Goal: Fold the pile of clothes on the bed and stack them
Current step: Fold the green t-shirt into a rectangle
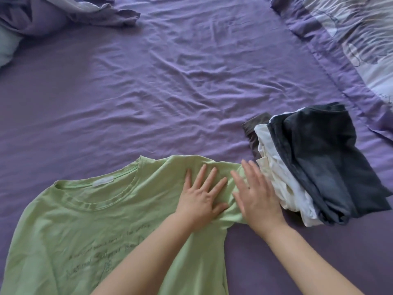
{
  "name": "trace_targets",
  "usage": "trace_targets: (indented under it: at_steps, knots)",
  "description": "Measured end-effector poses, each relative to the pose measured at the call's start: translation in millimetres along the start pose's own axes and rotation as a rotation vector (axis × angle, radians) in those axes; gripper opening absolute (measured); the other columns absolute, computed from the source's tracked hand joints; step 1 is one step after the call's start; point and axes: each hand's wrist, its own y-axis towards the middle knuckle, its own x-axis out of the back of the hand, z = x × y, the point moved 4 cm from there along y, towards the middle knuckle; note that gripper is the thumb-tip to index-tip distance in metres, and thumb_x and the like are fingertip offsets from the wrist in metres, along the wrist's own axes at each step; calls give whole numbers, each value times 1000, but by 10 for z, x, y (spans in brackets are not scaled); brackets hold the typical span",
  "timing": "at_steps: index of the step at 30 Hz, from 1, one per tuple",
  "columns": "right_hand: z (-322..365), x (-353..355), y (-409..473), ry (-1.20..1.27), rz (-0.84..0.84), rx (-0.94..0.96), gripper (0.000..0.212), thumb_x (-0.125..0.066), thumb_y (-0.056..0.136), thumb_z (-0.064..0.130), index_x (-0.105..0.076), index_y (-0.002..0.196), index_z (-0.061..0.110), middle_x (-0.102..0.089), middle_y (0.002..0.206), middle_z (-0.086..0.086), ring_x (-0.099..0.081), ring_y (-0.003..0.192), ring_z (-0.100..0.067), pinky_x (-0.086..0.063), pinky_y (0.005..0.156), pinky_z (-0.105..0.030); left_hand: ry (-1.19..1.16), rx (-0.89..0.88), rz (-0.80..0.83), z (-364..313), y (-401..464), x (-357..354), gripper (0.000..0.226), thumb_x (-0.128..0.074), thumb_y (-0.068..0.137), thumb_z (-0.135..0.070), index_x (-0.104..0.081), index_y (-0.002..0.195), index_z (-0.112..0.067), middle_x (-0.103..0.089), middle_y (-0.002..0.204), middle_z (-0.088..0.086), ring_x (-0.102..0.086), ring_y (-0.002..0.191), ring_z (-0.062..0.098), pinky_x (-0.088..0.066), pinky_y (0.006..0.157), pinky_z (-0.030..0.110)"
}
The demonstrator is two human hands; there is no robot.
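- A green T-shirt [89, 226] lies spread flat, front up, at the near edge of the bed [148, 92].
- Left hand [202, 196] presses its right shoulder, fingers straight.
- Right hand [258, 194], fingers straight, lies flat on the sleeve.
- A stack of folded clothes [314, 165], dark garment topmost, sits just right.

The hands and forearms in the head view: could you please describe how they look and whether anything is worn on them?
Both the left hand and the right hand are bare: no gloves, rings, watch or bracelets show. The forearms are bare too, with no sleeve reaching into the frame. Fingernails look short and unpainted, as far as the picture allows.
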Motion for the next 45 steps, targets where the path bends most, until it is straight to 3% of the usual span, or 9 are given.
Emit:
trace_targets:
  at_steps: [5,13,18,21,26,31,39,42,45]
  knots:
    - [105,-258,-528,-71,204,45,50,-36,84,27,-63,126,16,-58,132,-11,-59,116,-32,-47,90,-57,79,100,34,58,219,15,72,-1,84,-74,17,145,-40,31,150,-8,32,140,24,22,108,61]
    - [433,-157,-411,-72,263,38,43,-42,86,30,-70,114,13,-65,123,-13,-58,119,-33,-45,92,-59,-49,176,3,273,-356,23,57,-26,100,-49,-4,152,-37,7,162,-2,9,148,26,9,115,52]
    - [406,-193,-286,-94,441,-274,53,-41,98,25,-27,149,20,-20,158,-9,-13,147,-28,-12,114,-55,-79,265,37,605,-1086,-114,53,-30,101,-40,-12,151,-36,5,162,-3,12,148,26,12,115,51]
    - [916,-140,-185,17,361,-79,56,-69,80,14,-53,134,8,-44,144,-19,-34,137,-38,-24,109,-61,-130,363,24,856,-1506,-177,50,-29,102,-31,-16,151,-36,4,162,-3,11,148,25,10,116,47]
    - [2093,-344,-186,123,543,312,57,-32,99,44,-13,151,30,-2,161,-3,6,147,-26,-1,117,-47,-166,570,18,1423,-2208,-259,55,-34,99,-24,-17,150,-36,4,162,-3,11,148,24,8,117,47]
    - [2994,-518,-225,64,572,464,63,-28,96,56,-7,151,34,8,160,-6,14,146,-33,6,114,-54,-175,777,-129,1954,-2907,-262,57,-39,96,-26,-22,150,-35,-7,161,0,4,148,23,3,119,42]
    - [4004,-584,-69,29,610,595,62,-27,97,56,-8,151,32,6,161,-3,13,146,-30,3,113,-57,-1085,1224,-458,2628,-3572,-391,78,-73,81,-23,-32,146,-9,-55,112,4,-51,112,20,-38,95,26]
    - [4126,-554,145,33,598,568,61,-28,98,53,-7,151,33,5,161,-1,10,147,-28,-5,115,-54,-1381,1198,-516,2809,-3497,-346,33,-77,79,-16,-66,109,-10,-63,88,3,-56,86,15,-43,78,25]
    - [4219,-485,417,71,559,530,57,-30,100,47,-9,151,33,1,161,0,5,147,-26,-16,115,-49,-1494,1099,-624,2941,-3424,-244,13,-74,81,-12,-62,78,-16,-62,77,-1,-56,69,8,-47,66,16]
